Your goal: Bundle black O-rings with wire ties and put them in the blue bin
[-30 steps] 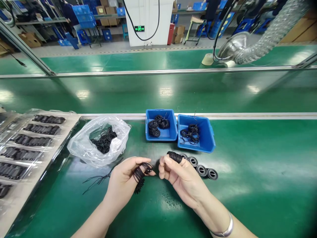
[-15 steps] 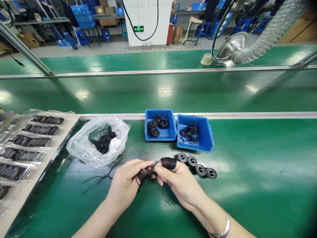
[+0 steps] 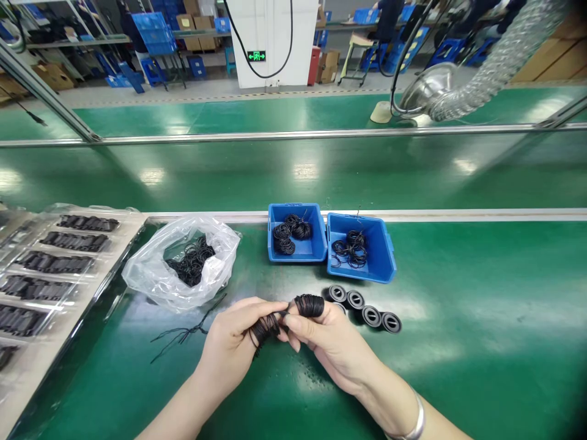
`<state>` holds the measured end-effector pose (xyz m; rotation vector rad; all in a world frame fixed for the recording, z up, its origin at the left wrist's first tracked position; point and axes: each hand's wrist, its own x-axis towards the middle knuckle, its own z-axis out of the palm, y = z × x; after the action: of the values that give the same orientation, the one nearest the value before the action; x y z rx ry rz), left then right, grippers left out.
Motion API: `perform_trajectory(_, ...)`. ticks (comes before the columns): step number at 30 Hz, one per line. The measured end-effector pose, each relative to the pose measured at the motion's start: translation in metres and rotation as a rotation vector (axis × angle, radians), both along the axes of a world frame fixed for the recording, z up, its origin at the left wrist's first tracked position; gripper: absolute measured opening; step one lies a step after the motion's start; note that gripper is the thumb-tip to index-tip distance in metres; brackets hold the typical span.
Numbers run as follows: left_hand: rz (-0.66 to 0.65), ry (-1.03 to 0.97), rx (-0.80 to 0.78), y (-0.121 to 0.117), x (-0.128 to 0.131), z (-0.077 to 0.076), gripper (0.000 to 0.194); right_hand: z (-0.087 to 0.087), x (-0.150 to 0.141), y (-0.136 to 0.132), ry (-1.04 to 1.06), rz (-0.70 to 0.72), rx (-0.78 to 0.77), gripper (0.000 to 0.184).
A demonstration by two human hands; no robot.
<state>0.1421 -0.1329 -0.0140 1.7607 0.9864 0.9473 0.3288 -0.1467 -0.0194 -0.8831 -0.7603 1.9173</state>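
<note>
My left hand (image 3: 232,336) is closed, with a stack of thin black rubber rings (image 3: 264,330) lying around its fingers. On the index finger of my right hand (image 3: 342,345) sits another tight row of black rubber rings (image 3: 309,305). The fingertips of both hands meet in a pinch over the green worktop (image 3: 302,403). A small dark piece shows between them, perhaps a single ring; the fingers partly hide it. Just beyond my right hand stand several round black parts (image 3: 371,316) with slotted ends, one of them partly covered by the hand.
A clear plastic bag (image 3: 149,275) of loose black rings lies left of centre, with black strands (image 3: 183,332) beside it. Two blue bins (image 3: 297,252) (image 3: 383,269) hold more black rings. Trays of black parts (image 3: 55,263) line the left. A metal duct (image 3: 495,79) hangs at upper right.
My right hand has shifted slightly left and down, its fingertips now closer against the left ones. The rings remain on both hands.
</note>
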Motion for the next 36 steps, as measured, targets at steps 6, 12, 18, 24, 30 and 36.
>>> perform_trajectory(6,0.203,-0.196,-0.326,-0.0005,-0.0018,0.0012,0.017,-0.0040,0.0030,0.0012,0.082,-0.100,-0.110,0.021)
perform_trajectory(12,0.157,-0.127,-0.362,0.0018,0.0016,0.0057,0.015,-0.0034,0.0042,0.0048,0.113,-0.146,-0.107,0.020)
perform_trajectory(18,0.095,-0.149,-0.396,-0.0015,0.0019,0.0029,0.015,-0.0061,0.0068,0.0072,0.108,-0.189,-0.105,0.019)
perform_trajectory(24,0.097,0.047,-0.170,-0.0013,-0.0034,0.0026,0.021,-0.0065,0.0067,0.0072,0.095,-0.219,-0.081,0.023)
perform_trajectory(30,0.050,0.094,0.000,0.0011,-0.0011,0.0042,0.024,-0.0054,0.0036,0.0026,-0.231,-0.162,0.056,0.032)
perform_trajectory(36,0.050,0.139,0.116,0.0016,-0.0015,-0.0005,0.025,-0.0054,0.0014,-0.0004,-0.346,-0.132,0.164,0.019)
